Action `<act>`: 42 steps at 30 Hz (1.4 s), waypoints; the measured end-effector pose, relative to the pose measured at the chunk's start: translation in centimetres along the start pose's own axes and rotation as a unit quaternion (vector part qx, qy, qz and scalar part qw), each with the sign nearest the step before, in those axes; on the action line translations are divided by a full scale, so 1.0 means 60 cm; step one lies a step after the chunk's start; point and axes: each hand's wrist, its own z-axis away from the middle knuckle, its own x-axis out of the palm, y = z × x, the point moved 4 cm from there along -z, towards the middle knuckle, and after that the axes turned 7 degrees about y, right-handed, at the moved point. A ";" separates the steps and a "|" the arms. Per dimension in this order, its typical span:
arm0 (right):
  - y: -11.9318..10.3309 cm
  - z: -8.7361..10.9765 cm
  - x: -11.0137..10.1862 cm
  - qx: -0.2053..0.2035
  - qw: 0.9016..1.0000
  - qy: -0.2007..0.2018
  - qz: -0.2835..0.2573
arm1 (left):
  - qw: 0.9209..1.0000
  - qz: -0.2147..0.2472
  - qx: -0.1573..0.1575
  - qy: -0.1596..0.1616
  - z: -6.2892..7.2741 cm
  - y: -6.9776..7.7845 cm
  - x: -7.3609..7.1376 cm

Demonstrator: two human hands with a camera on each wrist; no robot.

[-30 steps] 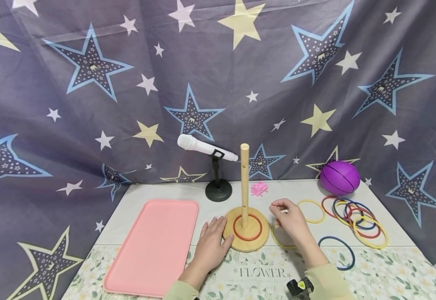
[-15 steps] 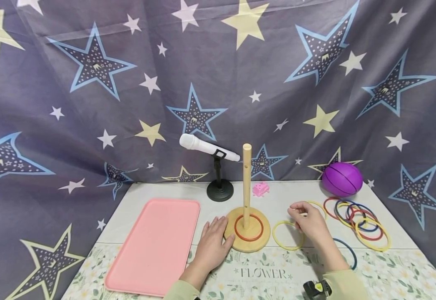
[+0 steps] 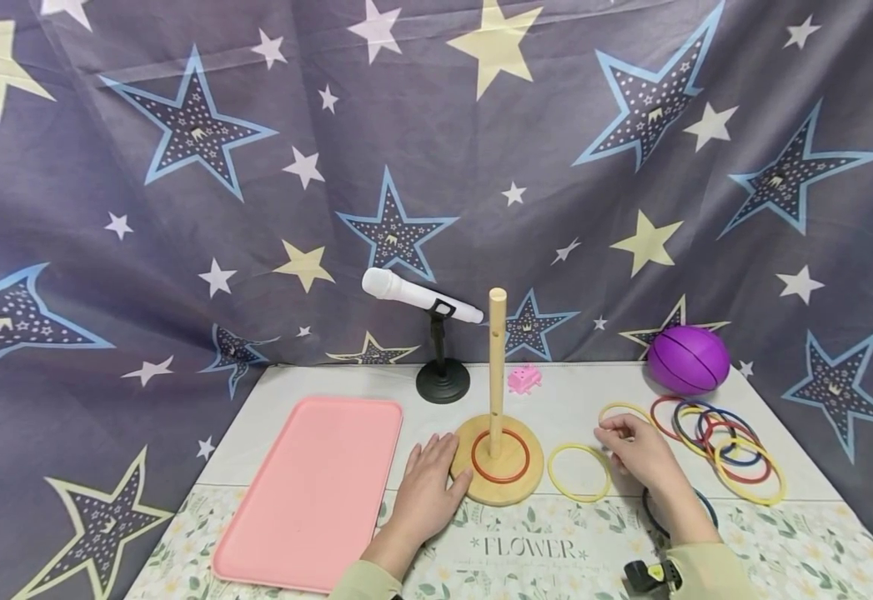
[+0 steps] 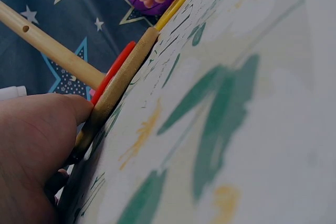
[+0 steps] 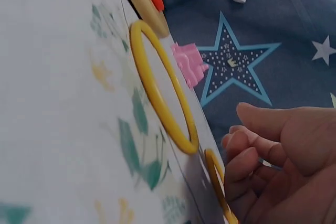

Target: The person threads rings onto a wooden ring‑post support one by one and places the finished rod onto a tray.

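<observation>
My left hand [image 3: 427, 492] rests with fairly straight fingers at the left edge of a round wooden base [image 3: 499, 496]; in the left wrist view, its thumb lies against the rim. From the base rises an upright wooden post [image 3: 497, 367], and a red ring [image 3: 501, 481] lies round the post's foot. Above the table to the right is my right hand [image 3: 640, 454], loosely curled and holding nothing. A yellow ring [image 5: 149, 87] lies flat between it and the base. Another yellow ring [image 3: 624, 405] is partly hidden behind the fingers. Beneath the right wrist lies a blue ring [image 3: 709, 504].
Several overlapping rings [image 3: 755, 492] lie at the right, near a purple ball [image 3: 687, 360]. At the back are a pink toy [image 3: 524, 379] and a white microphone [image 3: 421, 295] on a black stand [image 3: 443, 383]. A pink tray [image 3: 308, 492] covers the left side.
My right hand has moved right, away from the base, uncovering the nearer yellow ring on the table. The left hand stays at the base's edge.
</observation>
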 end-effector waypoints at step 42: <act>0.028 0.004 0.006 -0.025 0.996 -0.044 0.069 | 1.000 -0.002 0.013 0.005 0.001 -0.004 0.002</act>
